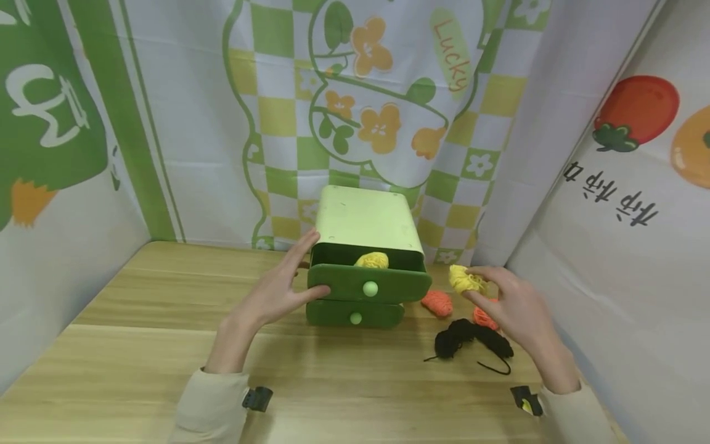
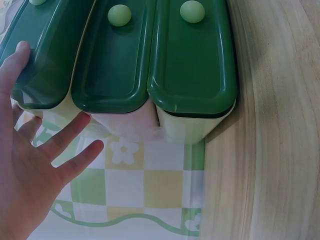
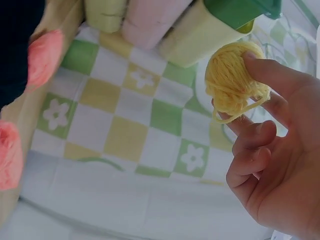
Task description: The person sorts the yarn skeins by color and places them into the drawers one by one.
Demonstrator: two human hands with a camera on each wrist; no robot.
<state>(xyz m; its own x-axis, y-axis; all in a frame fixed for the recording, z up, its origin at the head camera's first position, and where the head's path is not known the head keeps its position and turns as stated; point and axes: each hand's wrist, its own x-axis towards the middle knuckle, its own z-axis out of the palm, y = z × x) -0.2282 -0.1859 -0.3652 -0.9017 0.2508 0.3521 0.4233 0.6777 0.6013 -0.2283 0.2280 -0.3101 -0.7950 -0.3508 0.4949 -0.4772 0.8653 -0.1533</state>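
A small cabinet with a pale top and dark green drawers stands against the back curtain. Its top drawer is pulled out, and a yellow yarn ball shows inside. My left hand is at the cabinet's left side, thumb against the top drawer's front, the other fingers spread. To the right of the cabinet, above the table, my right hand pinches another yellow yarn ball between thumb and fingers; a loose strand loops off it. In the left wrist view, the middle drawer and bottom drawer are closed.
On the wooden table, right of the cabinet, lie an orange-pink yarn ball, a second one partly behind my right hand, and a black yarn bundle with loose ends. Printed curtains surround the table's back and sides.
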